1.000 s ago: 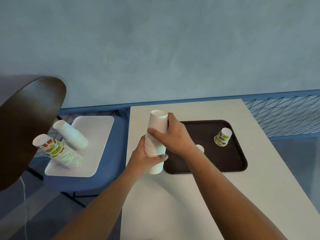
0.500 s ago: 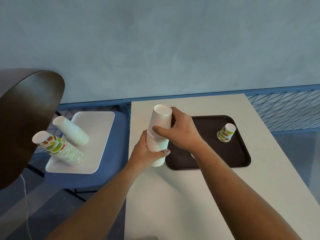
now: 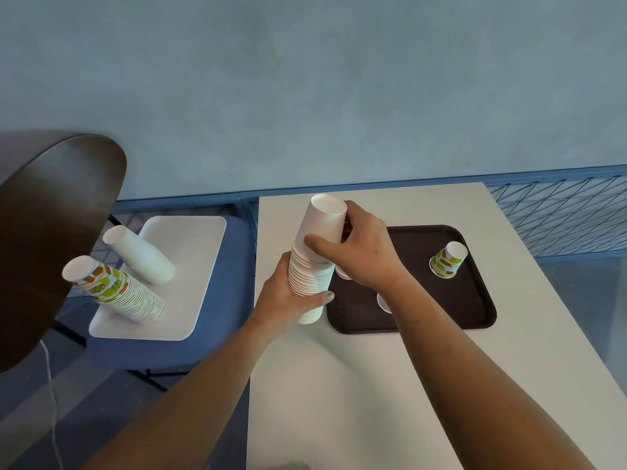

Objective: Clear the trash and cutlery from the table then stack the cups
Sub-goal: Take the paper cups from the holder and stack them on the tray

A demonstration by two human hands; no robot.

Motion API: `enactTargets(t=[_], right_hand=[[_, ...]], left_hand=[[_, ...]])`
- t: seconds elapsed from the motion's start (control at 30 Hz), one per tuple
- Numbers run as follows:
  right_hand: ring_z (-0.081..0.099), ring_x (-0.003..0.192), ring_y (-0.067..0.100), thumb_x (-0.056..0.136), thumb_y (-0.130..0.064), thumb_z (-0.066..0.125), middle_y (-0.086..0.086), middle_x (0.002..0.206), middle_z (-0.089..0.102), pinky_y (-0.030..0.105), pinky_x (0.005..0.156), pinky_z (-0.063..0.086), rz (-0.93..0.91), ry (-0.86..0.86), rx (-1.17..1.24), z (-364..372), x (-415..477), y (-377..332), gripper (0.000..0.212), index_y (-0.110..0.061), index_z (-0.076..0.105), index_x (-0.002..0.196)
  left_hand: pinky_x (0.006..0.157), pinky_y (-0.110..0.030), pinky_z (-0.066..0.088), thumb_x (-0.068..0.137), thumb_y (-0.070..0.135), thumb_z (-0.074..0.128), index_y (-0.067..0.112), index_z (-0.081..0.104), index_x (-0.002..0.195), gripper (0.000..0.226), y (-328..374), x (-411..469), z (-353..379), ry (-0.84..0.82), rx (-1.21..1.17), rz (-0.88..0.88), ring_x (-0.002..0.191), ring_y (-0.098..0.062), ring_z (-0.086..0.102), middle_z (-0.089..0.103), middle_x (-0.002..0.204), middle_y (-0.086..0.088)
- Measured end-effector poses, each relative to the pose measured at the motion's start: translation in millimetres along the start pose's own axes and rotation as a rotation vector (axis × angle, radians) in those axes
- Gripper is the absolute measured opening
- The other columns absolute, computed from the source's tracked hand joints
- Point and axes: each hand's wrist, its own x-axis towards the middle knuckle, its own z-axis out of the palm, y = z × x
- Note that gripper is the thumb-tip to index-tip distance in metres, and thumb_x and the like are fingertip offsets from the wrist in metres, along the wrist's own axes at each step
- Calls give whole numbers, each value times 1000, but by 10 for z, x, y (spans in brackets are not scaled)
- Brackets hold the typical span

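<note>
**Your white stack now tips right as the top cup goes on.**
Your left hand [image 3: 288, 300] wraps the white stack [image 3: 310, 276] near the table's [image 3: 339, 385] left edge, and your right hand [image 3: 363, 256] grips the top cup [image 3: 322, 218]. Both grips match a second ago, and only the lean is new. Stacking looks unfinished: a patterned cup [image 3: 448, 259] and half-hidden white cups [image 3: 382, 301] remain on the dark tray [image 3: 441, 310]. Left, a pale tray [image 3: 190, 245] on a blue chair [image 3: 224, 334] holds two more stacks, with a grey-blue wall [image 3: 339, 96] behind.
</note>
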Motion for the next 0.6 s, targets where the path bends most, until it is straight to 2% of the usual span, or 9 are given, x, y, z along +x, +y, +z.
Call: enactTargets(t=[0.1, 0.2, 0.27, 0.3, 0.37, 0.43, 0.5, 0.53, 0.6], right_hand=[[66, 92, 3, 77, -43, 84, -12, 102, 69, 15, 70, 50, 8, 31, 21, -20, 5, 14, 48, -22, 61, 114], [63, 88, -4, 78, -43, 85, -16, 99, 67, 8, 66, 47, 17, 88, 66, -49, 12, 13, 47, -24, 61, 113], [64, 86, -5, 78, -43, 85, -15, 97, 68, 8, 68, 48, 28, 136, 135, -103, 49, 19, 46, -22, 63, 113], [66, 86, -2, 78, -44, 85, -12, 97, 71, 15, 71, 53, 47, 163, 204, -116, 57, 25, 45, -21, 64, 112], [72, 86, 10, 77, -43, 85, -2, 96, 75, 39, 77, 62, 139, 229, 391, -160, 275, 135, 42, -18, 68, 106], [74, 90, 22, 75, -42, 85, 6, 97, 76, 56, 82, 60, 200, 307, 593, -198, 466, 318, 41, -14, 71, 101], [73, 98, 27, 73, -43, 85, 6, 98, 77, 60, 90, 58, 261, 388, 674, -252, 514, 467, 42, -13, 73, 101], [73, 97, 24, 73, -43, 85, 4, 98, 76, 58, 91, 58, 288, 422, 669, -268, 524, 539, 43, -14, 72, 101], [72, 92, 15, 72, -48, 83, -3, 97, 75, 47, 89, 60, 346, 459, 511, -236, 519, 706, 44, -20, 69, 103]], left_hand=[[99, -48, 58, 57, 57, 95, 45, 45, 137, 96, -21, 10, 10, -4, 1, -9, 115, -12, 67, 67, 125, 16], [99, -50, 58, 57, 56, 96, 44, 45, 138, 96, -32, -2, 17, 3, -5, -13, 116, -13, 66, 67, 125, 16], [98, -50, 58, 57, 56, 96, 45, 45, 136, 94, -45, 9, 21, 15, -6, -25, 116, -14, 67, 67, 125, 15], [98, -50, 58, 57, 55, 96, 46, 45, 135, 94, -44, 3, 21, 26, -12, -24, 116, -15, 67, 67, 124, 15], [97, -49, 58, 56, 54, 95, 45, 46, 135, 93, -122, 227, 66, 11, -10, -52, 115, -14, 67, 67, 123, 16], [97, -50, 58, 56, 52, 96, 44, 46, 134, 93, -195, 389, 94, 4, -16, -71, 113, -14, 67, 68, 121, 16], [97, -50, 59, 56, 51, 97, 46, 46, 133, 93, -236, 395, 83, 19, -38, -87, 113, -14, 67, 68, 119, 16], [97, -50, 59, 56, 51, 97, 46, 46, 132, 92, -252, 386, 80, 28, -35, -89, 112, -14, 67, 68, 118, 17], [96, -49, 59, 57, 49, 97, 47, 47, 131, 89, -294, 359, 78, 43, -42, -89, 111, -13, 68, 69, 117, 17]])
